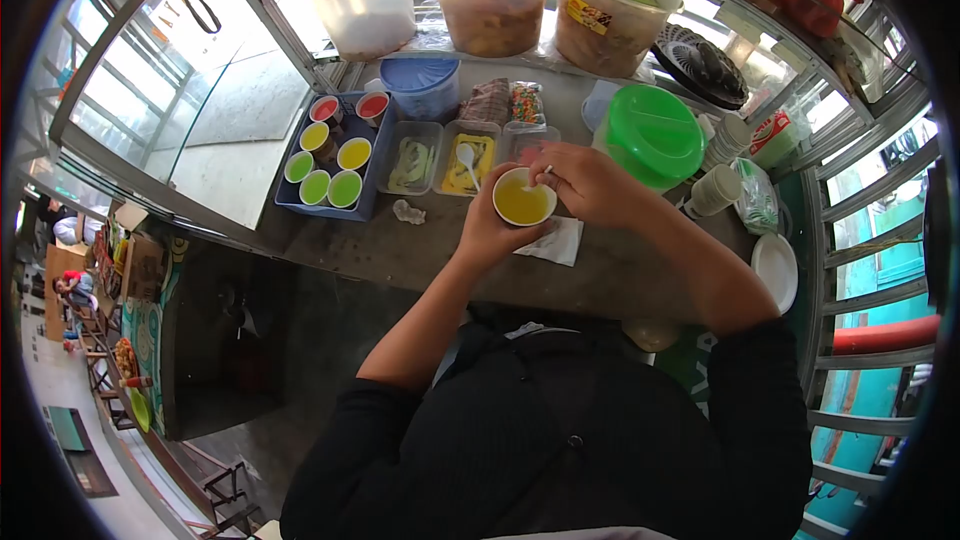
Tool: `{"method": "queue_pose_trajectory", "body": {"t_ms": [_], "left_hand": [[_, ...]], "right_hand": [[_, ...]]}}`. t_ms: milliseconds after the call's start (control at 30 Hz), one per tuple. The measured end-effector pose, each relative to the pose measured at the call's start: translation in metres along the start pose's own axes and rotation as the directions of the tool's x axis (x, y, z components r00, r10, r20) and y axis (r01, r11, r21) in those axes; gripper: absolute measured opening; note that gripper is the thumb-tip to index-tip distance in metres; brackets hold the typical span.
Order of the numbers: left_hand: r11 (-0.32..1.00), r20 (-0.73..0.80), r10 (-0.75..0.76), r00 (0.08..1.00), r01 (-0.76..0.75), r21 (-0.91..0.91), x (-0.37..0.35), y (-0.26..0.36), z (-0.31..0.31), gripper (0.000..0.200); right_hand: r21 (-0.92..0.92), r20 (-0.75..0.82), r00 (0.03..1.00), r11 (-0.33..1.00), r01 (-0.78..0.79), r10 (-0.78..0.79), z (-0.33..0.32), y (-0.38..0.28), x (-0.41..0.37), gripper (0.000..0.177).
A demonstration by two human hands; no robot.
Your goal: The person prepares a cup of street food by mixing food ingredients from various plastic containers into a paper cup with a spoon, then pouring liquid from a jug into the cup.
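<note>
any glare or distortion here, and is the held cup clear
Head view: strong fisheye bending, black corners, metal slats fanned out at right; head view: upper left washed out by bright light; head view: the cup in the left hand is fairly clear, its yellow contents plain.

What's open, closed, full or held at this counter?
Left hand: holding the cup
Cup: open, containing yellow liquid
Right hand: pinching a pale utensil at the cup
Blue tray: holding seven open, filled cups
Purple-lidded tub: closed
Red-lidded tub: closed
Blue-lidded tub: closed
Green-topped container: closed
White spoon: resting, unheld
Paper cups: stacked
</note>
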State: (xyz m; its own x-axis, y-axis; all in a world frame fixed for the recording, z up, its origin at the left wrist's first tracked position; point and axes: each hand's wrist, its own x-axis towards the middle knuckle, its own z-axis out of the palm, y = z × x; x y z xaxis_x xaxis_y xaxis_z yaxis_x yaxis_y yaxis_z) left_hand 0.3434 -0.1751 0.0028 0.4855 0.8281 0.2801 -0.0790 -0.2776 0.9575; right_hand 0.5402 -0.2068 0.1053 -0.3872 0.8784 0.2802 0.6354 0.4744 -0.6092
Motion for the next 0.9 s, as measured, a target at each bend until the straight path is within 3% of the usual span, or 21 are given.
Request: {"method": "queue_pose_trajectory", "body": {"t_ms": [133, 233, 300, 433, 533, 633, 733, 833, 900], "left_hand": [[0.999, 0.113, 0.040, 0.993, -0.038, -0.015, 0.006, 0.012, 0.017, 0.089], [0.998, 0.211, 0.053, 0.976, -0.044, -0.051, 0.009, 0.013, 0.028, 0.089], [0.998, 0.231, 0.048, 0.972, -0.036, -0.057, 0.006, 0.021, 0.032, 0.088], [0.995, 0.204, 0.059, 0.977, -0.041, -0.093, 0.005, 0.029, 0.045, 0.088], [0.993, 0.211, 0.018, 0.977, 0.008, -0.119, 0.004, 0.028, 0.054, 0.086], [0.997, 0.216, 0.071, 0.974, -0.070, -0.013, 0.005, 0.032, 0.057, 0.086], [0.999, 0.211, 0.038, 0.977, -0.035, -0.015, 0.005, 0.037, 0.060, 0.086], [0.999, 0.174, 0.031, 0.984, -0.026, -0.030, 0.004, 0.035, 0.066, 0.085], [1.000, 0.168, -0.013, 0.986, 0.017, -0.023, 0.004, 0.039, 0.070, 0.085]], "right_hand": [[0.050, -0.061, 0.992, 0.992, 0.115, -0.112, -0.018, -0.002, -0.024, 0.013], [0.058, -0.065, 0.992, 0.992, 0.114, -0.111, -0.029, -0.002, -0.036, 0.015], [-0.032, -0.010, 0.987, 0.987, 0.158, -0.159, -0.038, -0.008, -0.048, 0.017], [0.014, 0.105, 0.982, 0.988, 0.154, -0.155, -0.044, -0.012, -0.069, 0.019], [0.029, 0.021, 0.969, 0.969, 0.244, -0.244, -0.038, -0.001, -0.073, 0.019], [-0.047, -0.003, 0.969, 0.968, 0.246, -0.246, -0.047, 0.002, -0.073, 0.022], [-0.029, 0.025, 0.978, 0.978, 0.207, -0.207, -0.050, -0.001, -0.077, 0.023], [0.105, 0.010, 0.987, 0.982, 0.159, -0.161, -0.041, 0.002, -0.080, 0.024], [0.064, -0.016, 0.986, 0.984, 0.164, -0.164, -0.041, 0.008, -0.078, 0.021]]}}
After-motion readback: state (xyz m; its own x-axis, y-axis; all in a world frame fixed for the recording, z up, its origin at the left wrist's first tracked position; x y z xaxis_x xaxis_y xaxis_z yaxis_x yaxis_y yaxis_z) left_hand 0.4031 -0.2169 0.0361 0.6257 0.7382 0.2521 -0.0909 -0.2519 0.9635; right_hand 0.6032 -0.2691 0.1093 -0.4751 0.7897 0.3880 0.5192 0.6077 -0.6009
